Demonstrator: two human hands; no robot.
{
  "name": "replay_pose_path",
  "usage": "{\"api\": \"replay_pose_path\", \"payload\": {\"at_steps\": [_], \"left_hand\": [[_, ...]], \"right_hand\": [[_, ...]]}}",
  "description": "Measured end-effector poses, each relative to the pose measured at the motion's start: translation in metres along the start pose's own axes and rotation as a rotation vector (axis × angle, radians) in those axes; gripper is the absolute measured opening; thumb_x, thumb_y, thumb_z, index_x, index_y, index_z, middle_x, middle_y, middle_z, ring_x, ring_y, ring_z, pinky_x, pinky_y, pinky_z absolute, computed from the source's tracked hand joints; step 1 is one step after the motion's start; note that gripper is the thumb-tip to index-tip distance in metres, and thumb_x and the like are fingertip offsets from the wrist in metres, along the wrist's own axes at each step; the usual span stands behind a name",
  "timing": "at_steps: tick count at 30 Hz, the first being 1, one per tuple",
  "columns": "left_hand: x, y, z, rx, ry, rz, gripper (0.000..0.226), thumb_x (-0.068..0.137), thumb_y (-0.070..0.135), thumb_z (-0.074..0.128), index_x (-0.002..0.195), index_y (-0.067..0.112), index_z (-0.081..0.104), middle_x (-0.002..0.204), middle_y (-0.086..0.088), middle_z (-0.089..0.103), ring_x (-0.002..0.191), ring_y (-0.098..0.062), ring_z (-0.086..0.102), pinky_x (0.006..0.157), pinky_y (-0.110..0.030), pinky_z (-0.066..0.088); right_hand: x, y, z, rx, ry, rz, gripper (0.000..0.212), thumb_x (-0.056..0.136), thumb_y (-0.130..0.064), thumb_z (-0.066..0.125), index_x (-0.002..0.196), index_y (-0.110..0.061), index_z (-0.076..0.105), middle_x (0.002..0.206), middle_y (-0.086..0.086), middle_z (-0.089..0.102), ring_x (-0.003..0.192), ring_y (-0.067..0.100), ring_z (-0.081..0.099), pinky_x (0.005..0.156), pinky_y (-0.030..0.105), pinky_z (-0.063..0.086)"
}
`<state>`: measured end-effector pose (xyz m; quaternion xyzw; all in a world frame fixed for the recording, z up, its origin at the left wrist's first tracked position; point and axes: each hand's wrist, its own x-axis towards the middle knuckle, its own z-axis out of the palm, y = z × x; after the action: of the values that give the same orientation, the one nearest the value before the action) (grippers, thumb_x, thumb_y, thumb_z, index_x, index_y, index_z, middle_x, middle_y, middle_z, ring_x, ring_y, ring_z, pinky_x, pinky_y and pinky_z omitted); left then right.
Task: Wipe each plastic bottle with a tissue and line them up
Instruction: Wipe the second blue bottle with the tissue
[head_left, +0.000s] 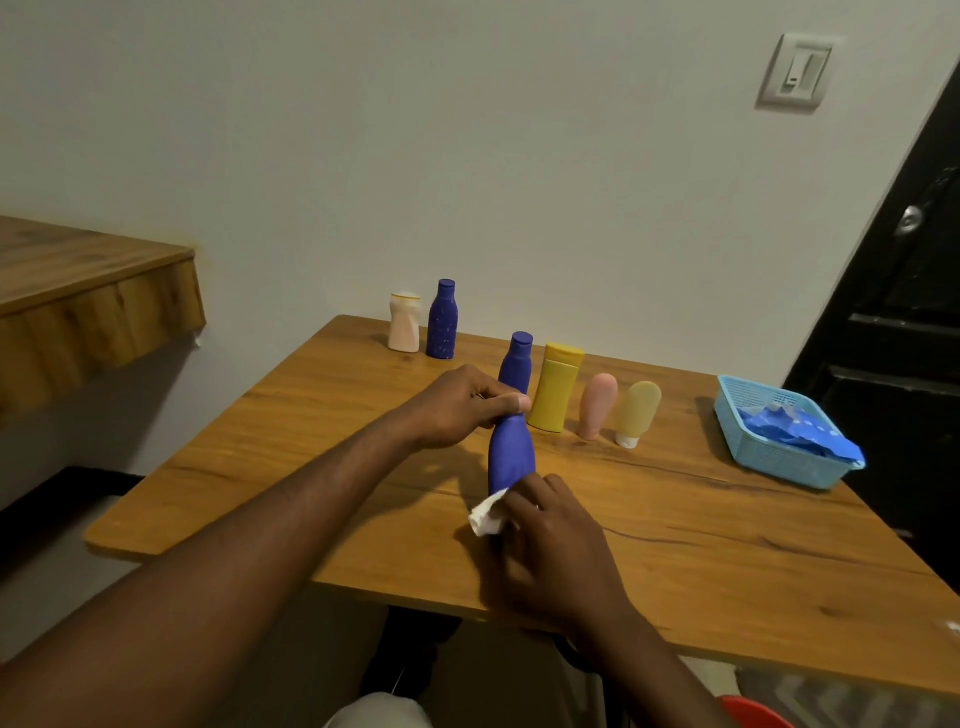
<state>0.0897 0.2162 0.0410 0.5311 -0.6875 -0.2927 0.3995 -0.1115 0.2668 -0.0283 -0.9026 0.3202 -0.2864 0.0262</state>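
At frame centre, the left hand (464, 408) closes its grip on the blue bottle (511, 449) at the neck while the right hand (553, 545) pinches the tissue (485, 518) to its base: mid-wipe, next probably standing it by the yellow bottle (555, 392).

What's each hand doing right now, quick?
Left hand: closed round the neck of the blue bottle.
Right hand: closed on a white tissue, pressing it to the bottle's base.

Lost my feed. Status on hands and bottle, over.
Left hand grips blue bottle at the neck. Right hand holds tissue against its base. Yellow bottle close on its right.
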Motion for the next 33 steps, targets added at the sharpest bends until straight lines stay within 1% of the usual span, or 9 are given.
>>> {"api": "replay_pose_path", "payload": {"at_steps": [4, 8, 12, 16, 18, 22, 26, 28, 33], "left_hand": [[0.001, 0.001, -0.001, -0.003, -0.007, 0.011, 0.030, 0.101, 0.038, 0.062, 0.109, 0.014, 0.079, 0.110, 0.003, 0.076, 0.102, -0.013, 0.072, 0.096, -0.040, 0.059], [0.002, 0.003, 0.000, -0.014, 0.004, 0.018, 0.029, 0.100, 0.037, 0.063, 0.108, 0.014, 0.080, 0.108, 0.006, 0.077, 0.101, -0.010, 0.072, 0.094, -0.034, 0.058], [0.001, 0.002, 0.003, -0.002, 0.013, 0.031, 0.028, 0.101, 0.038, 0.063, 0.105, 0.016, 0.080, 0.101, 0.004, 0.078, 0.096, -0.013, 0.072, 0.092, -0.036, 0.058], [0.001, 0.001, 0.003, -0.001, 0.021, 0.022, 0.028, 0.100, 0.039, 0.063, 0.107, 0.017, 0.080, 0.105, 0.005, 0.077, 0.098, -0.011, 0.072, 0.094, -0.037, 0.059], [0.001, 0.000, 0.003, -0.004, 0.018, 0.019, 0.028, 0.101, 0.038, 0.062, 0.107, 0.017, 0.080, 0.107, 0.007, 0.077, 0.100, -0.009, 0.072, 0.094, -0.035, 0.058], [0.000, -0.002, 0.000, -0.035, 0.002, 0.026, 0.028, 0.101, 0.037, 0.062, 0.106, 0.016, 0.080, 0.108, 0.006, 0.077, 0.102, -0.010, 0.072, 0.095, -0.035, 0.059], [0.002, -0.002, 0.001, -0.038, 0.009, 0.021, 0.028, 0.100, 0.038, 0.063, 0.107, 0.016, 0.080, 0.110, 0.004, 0.077, 0.104, -0.013, 0.072, 0.098, -0.040, 0.058], [0.002, -0.004, 0.002, -0.029, 0.007, 0.018, 0.026, 0.101, 0.039, 0.063, 0.100, 0.019, 0.080, 0.104, 0.005, 0.077, 0.101, -0.014, 0.073, 0.099, -0.044, 0.057], [0.002, -0.003, 0.002, -0.014, 0.008, 0.015, 0.028, 0.101, 0.041, 0.062, 0.089, 0.021, 0.079, 0.092, 0.005, 0.077, 0.092, -0.014, 0.073, 0.098, -0.049, 0.057]], "right_hand": [[-0.010, 0.016, -0.004, -0.016, -0.029, 0.061, 0.032, 0.084, -0.047, 0.049, 0.100, -0.024, 0.064, 0.100, -0.008, 0.055, 0.080, 0.011, 0.053, 0.060, 0.024, 0.045], [0.007, 0.031, -0.016, -0.025, 0.018, 0.088, 0.019, 0.087, -0.033, 0.062, 0.104, -0.027, 0.057, 0.103, -0.010, 0.051, 0.080, 0.009, 0.052, 0.062, 0.023, 0.045], [0.029, 0.025, -0.018, -0.039, 0.077, 0.066, 0.032, 0.081, -0.012, 0.077, 0.110, -0.015, 0.064, 0.109, 0.003, 0.062, 0.086, 0.016, 0.061, 0.065, 0.019, 0.044], [0.018, 0.001, -0.010, -0.041, 0.060, -0.047, 0.029, 0.083, -0.034, 0.061, 0.107, -0.019, 0.069, 0.111, -0.003, 0.061, 0.094, 0.014, 0.056, 0.071, 0.024, 0.048], [0.005, -0.001, -0.001, -0.040, 0.014, -0.077, 0.023, 0.083, -0.036, 0.065, 0.103, -0.024, 0.069, 0.107, -0.008, 0.060, 0.094, 0.011, 0.054, 0.072, 0.028, 0.052], [-0.017, 0.014, 0.008, 0.034, -0.030, -0.037, 0.024, 0.081, -0.032, 0.075, 0.101, -0.024, 0.065, 0.105, -0.008, 0.058, 0.090, 0.009, 0.056, 0.067, 0.018, 0.043], [-0.006, 0.027, 0.001, 0.093, 0.054, 0.094, 0.020, 0.087, -0.026, 0.068, 0.105, -0.023, 0.060, 0.105, -0.008, 0.053, 0.082, 0.008, 0.053, 0.063, 0.026, 0.049], [0.008, 0.028, -0.004, 0.120, 0.097, 0.138, 0.016, 0.091, -0.027, 0.062, 0.106, -0.023, 0.057, 0.106, -0.007, 0.053, 0.083, 0.008, 0.053, 0.066, 0.023, 0.047], [0.040, 0.020, -0.010, 0.105, 0.125, 0.109, 0.020, 0.089, -0.020, 0.067, 0.108, -0.020, 0.061, 0.109, -0.003, 0.054, 0.090, 0.010, 0.052, 0.071, 0.023, 0.047]]}}
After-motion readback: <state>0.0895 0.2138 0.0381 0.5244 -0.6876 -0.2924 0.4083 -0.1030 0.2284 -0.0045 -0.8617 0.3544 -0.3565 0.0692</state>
